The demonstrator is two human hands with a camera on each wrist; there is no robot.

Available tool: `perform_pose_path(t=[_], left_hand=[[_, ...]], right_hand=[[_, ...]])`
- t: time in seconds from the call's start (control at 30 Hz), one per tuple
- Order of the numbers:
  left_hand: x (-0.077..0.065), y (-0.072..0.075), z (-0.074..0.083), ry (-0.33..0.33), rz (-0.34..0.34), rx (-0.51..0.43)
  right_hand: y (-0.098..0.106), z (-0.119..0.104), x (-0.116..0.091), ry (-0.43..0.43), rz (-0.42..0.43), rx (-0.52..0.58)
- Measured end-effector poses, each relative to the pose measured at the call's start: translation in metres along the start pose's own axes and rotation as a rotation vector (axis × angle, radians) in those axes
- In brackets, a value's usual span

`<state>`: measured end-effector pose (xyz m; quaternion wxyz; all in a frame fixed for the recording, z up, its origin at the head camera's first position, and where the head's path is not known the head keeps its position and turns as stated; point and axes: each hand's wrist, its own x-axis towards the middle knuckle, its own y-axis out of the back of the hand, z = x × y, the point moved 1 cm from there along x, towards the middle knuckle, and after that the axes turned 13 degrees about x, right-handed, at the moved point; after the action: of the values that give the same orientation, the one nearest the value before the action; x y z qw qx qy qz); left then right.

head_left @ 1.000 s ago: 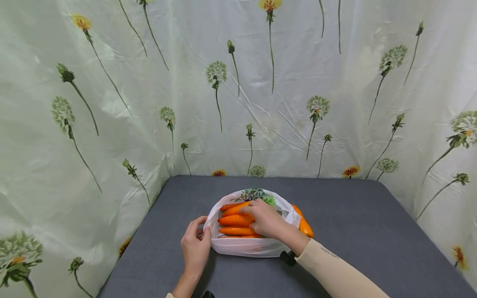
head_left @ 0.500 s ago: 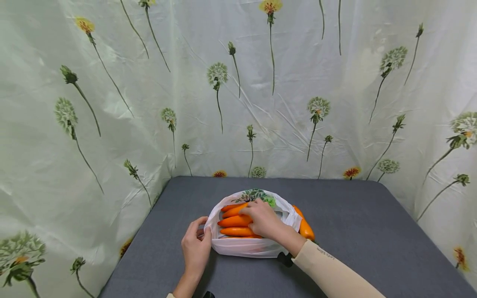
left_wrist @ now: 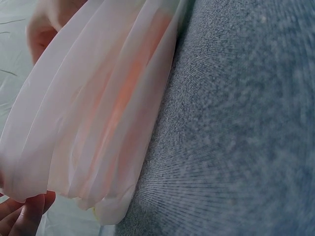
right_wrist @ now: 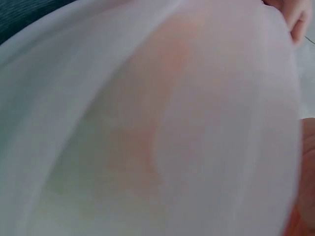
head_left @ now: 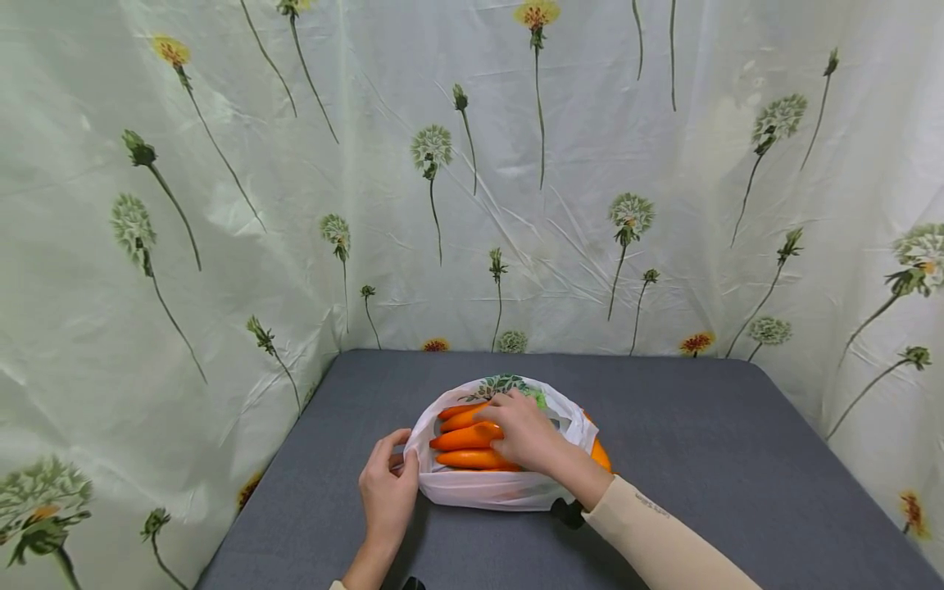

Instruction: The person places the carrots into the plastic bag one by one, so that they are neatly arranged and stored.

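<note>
A white plastic bag (head_left: 487, 492) lies on its side, its mouth held wide. Several glossy orange carrots (head_left: 460, 459) lie in it side by side, their tapered ends to the left. At the left rim my left hand (head_left: 389, 483) pinches the bag's edge between thumb and fingers. My right hand (head_left: 527, 434) reaches into the mouth, thumb and fingers curled around one of the middle carrots (head_left: 465, 437); its fingertips are partly hidden. In the left wrist view, orange shows through the thin bag (left_wrist: 108, 113). The bag (right_wrist: 206, 123) fills most of the right wrist view.
Another orange carrot (head_left: 601, 455) shows at the bag's right side, partly covered by the bag and right forearm. A dark grey cloth covers the table (head_left: 701, 442). Behind it hangs a pale curtain (head_left: 560, 270) with dandelion prints.
The carrot at the bag's right side has shifted slightly left, and less of it shows. My right hand stays over the same carrots with little movement; my left hand keeps its place.
</note>
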<state>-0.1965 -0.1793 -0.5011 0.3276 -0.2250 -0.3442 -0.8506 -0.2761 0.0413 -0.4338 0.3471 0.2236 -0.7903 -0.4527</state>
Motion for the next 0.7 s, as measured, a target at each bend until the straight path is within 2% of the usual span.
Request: perform_pose_path(t=[0.17, 0.33, 0.5, 0.7], left_hand=[[0.0, 0.001, 0.001, 0.005, 0.0, 0.006], [0.0, 0.001, 0.001, 0.004, 0.006, 0.009], [0.0, 0.001, 0.002, -0.006, 0.01, 0.001], [0.0, 0.0, 0.002, -0.017, 0.017, -0.02]], right_hand=[[0.017, -0.001, -0.005, -0.032, 0.044, 0.06], [0.035, -0.003, -0.014, -0.094, 0.049, 0.116], [0.05, -0.003, -0.024, -0.166, 0.06, 0.138], [0.062, 0.003, -0.041, -0.226, 0.117, 0.157]])
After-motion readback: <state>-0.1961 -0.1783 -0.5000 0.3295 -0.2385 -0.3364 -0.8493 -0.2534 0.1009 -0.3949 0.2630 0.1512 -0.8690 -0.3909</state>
